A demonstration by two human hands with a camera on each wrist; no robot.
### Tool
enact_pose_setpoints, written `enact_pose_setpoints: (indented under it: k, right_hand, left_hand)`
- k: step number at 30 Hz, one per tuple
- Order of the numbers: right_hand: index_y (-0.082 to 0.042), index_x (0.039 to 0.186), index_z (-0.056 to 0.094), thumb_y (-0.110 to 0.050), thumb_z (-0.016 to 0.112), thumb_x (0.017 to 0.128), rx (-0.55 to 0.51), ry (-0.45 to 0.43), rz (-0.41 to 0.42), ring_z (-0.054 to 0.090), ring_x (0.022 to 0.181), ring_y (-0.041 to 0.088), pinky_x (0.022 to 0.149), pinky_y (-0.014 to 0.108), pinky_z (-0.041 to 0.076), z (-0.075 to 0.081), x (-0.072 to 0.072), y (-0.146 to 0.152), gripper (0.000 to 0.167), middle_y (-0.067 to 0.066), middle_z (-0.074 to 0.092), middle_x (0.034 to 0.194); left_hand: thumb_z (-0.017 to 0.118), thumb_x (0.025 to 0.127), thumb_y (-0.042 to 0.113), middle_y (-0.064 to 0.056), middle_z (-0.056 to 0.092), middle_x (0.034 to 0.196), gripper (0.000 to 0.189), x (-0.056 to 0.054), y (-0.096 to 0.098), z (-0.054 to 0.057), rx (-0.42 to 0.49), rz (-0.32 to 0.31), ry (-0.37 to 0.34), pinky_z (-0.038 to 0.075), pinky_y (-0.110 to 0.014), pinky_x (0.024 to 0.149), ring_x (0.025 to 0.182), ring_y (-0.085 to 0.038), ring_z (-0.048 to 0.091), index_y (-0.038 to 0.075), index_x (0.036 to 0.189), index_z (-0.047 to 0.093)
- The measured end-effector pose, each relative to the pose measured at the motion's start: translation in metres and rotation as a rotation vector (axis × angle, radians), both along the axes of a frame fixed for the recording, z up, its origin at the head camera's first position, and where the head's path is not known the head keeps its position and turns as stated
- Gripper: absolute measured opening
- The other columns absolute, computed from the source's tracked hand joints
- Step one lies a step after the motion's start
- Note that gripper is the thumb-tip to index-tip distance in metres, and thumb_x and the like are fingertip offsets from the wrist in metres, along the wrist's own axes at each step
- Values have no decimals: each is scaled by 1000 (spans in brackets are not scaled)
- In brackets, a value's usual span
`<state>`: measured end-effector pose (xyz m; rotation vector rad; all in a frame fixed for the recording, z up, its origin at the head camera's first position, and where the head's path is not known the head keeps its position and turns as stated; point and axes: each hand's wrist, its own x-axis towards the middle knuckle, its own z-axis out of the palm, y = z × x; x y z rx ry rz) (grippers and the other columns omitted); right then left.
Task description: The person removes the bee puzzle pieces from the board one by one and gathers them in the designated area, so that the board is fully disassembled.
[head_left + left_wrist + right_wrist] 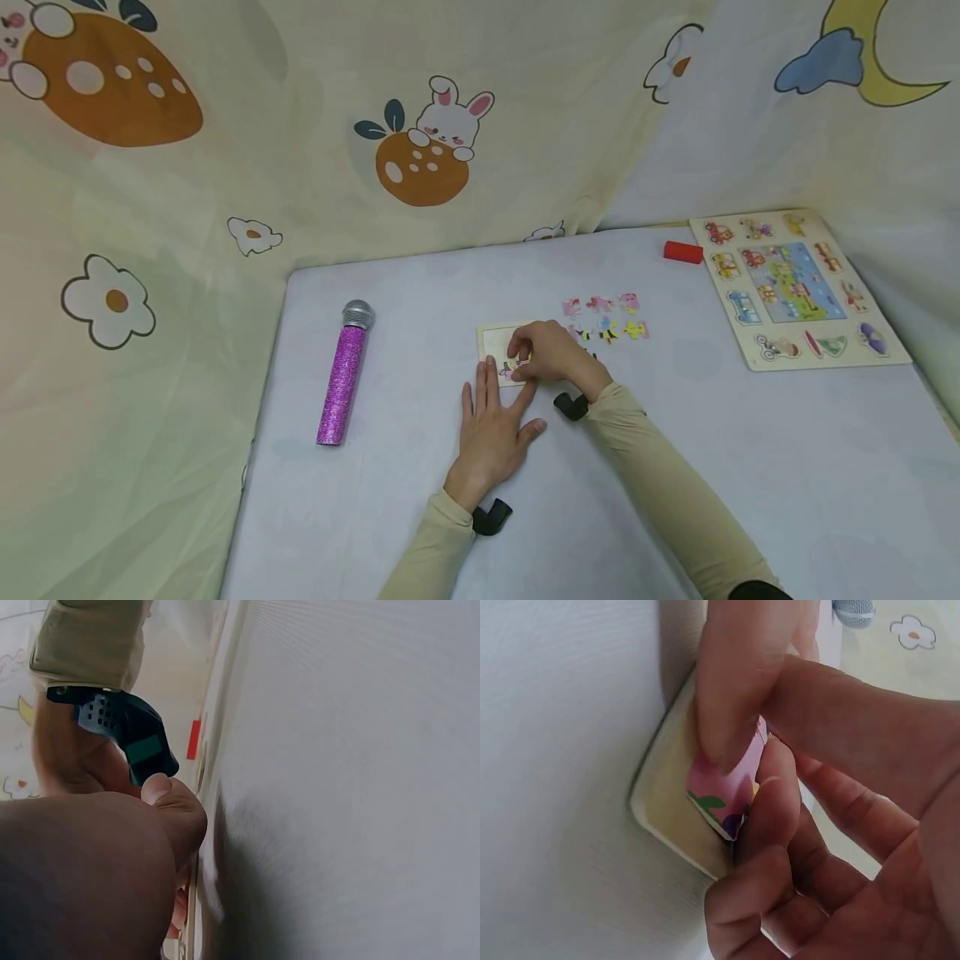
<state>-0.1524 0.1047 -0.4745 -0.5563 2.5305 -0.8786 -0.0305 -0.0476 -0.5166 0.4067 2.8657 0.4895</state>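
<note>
My right hand (551,350) is over a small cream puzzle tray (491,340), its thumb and fingertips pinching a pink puzzle piece (718,789) with a green leaf on it. That piece sits by the tray's corner in the right wrist view, partly covered by fingers. My left hand (489,442) lies with fingers extended at the tray's near edge, and one of its fingertips presses on the pink piece in the right wrist view. Part of the picture inside the tray is hidden under my right hand. The left wrist view shows mostly the left thumb (176,814).
Several loose puzzle pieces (608,332) lie in rows right of the tray. A glittery purple microphone (343,383) lies at the left. Toward the back right are a red block (683,252) and a large picture puzzle board (817,346). A printed curtain (300,167) hangs behind the table.
</note>
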Motion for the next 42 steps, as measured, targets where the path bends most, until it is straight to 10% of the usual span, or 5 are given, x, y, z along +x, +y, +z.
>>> enact_pose_setpoints:
  k: [22, 42]
  right_hand:
    - [-11, 96, 70, -12, 84, 91, -210, 9, 17, 61, 77, 13, 74, 30, 50, -6, 0, 13, 15, 0, 71, 85]
    - [-7, 117, 78, -9, 86, 88, -370, 82, -181, 78, 89, 22, 78, 24, 59, -9, 1, 58, 30, 11, 80, 105]
  left_hand:
    - [54, 105, 56, -28, -6, 176, 66, -1, 2, -3, 6, -7, 28, 10, -69, 128, 165, -43, -5, 36, 166, 36]
    - [54, 104, 57, -30, -4, 175, 69, 1, 0, -11, 30, 0, 96, 12, -70, 127, 165, -44, -2, 38, 167, 33]
